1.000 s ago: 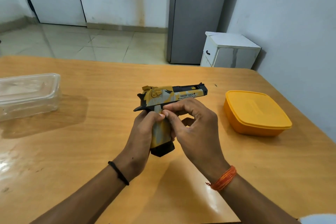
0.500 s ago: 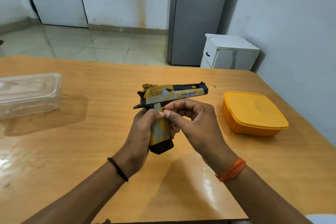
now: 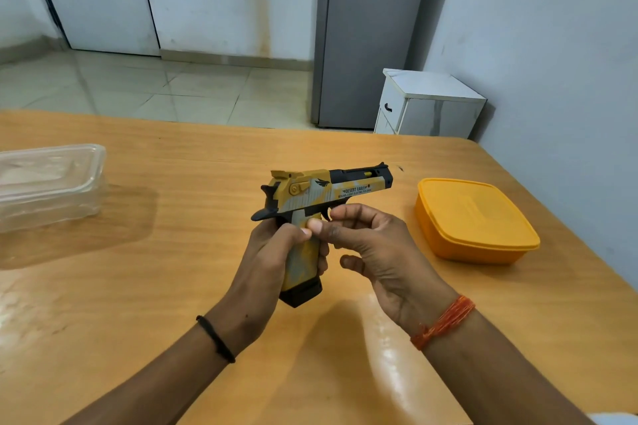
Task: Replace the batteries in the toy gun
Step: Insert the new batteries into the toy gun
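A yellow, grey and black toy gun [image 3: 321, 190] is held upright above the wooden table [image 3: 172, 269], barrel pointing right. My left hand [image 3: 272, 262] grips its handle from the left, thumb across the side of the grip. My right hand [image 3: 373, 245] sits on the right side, fingers curled, with thumb and forefinger tips pressing on the upper grip just under the trigger. A black magazine base [image 3: 301, 294] sticks out below the handle. No batteries are visible.
A closed orange plastic box [image 3: 476, 221] stands to the right of the gun. A clear lidded container [image 3: 48, 183] sits at the table's left edge. Beyond the table are a grey fridge [image 3: 373, 31] and a small white cabinet [image 3: 428, 103].
The gun stays in the same place. My right hand has shifted slightly outward; its lower fingers have come off the grip while thumb and forefinger stay at the top of the handle.
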